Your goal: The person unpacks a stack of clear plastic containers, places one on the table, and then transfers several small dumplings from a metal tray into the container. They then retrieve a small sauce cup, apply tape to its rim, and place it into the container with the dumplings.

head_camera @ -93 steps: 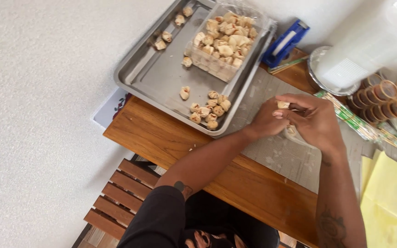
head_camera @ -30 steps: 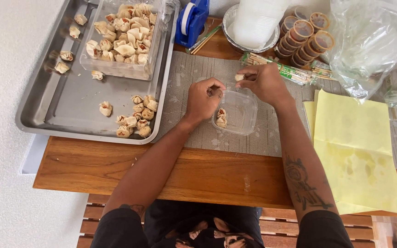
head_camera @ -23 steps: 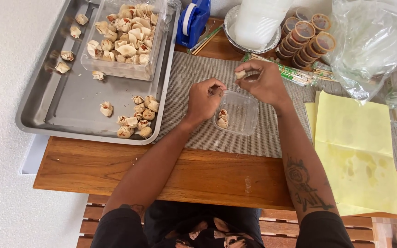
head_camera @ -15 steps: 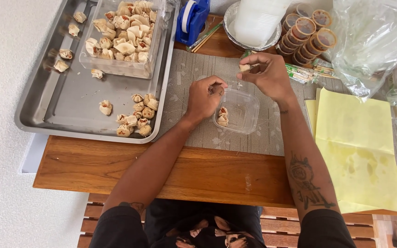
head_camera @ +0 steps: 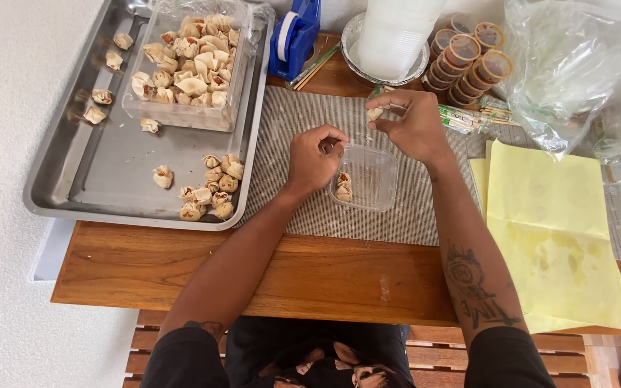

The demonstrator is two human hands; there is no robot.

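My right hand [head_camera: 412,128] pinches a small folded dumpling [head_camera: 375,113] between its fingertips, raised just beyond the far edge of a clear plastic box [head_camera: 376,167]. The box lies on a grey mat [head_camera: 292,122] and holds two dumplings [head_camera: 343,187] in its left side. My left hand [head_camera: 315,159] is curled shut at the box's far left corner. I see nothing in its fingers.
A steel tray [head_camera: 102,190] on the left carries a clear tub of dumplings [head_camera: 190,65] and a loose dumpling pile [head_camera: 213,188]. Behind stand a blue tape dispenser [head_camera: 295,36], stacked clear lids [head_camera: 395,32] and sauce cups [head_camera: 468,57]. Yellow paper sheets [head_camera: 551,230] and plastic bags [head_camera: 576,65] lie right.
My right hand has lifted away from the box toward the far side with the dumpling. My left hand has stayed by the box's corner, its fingers curled tighter.
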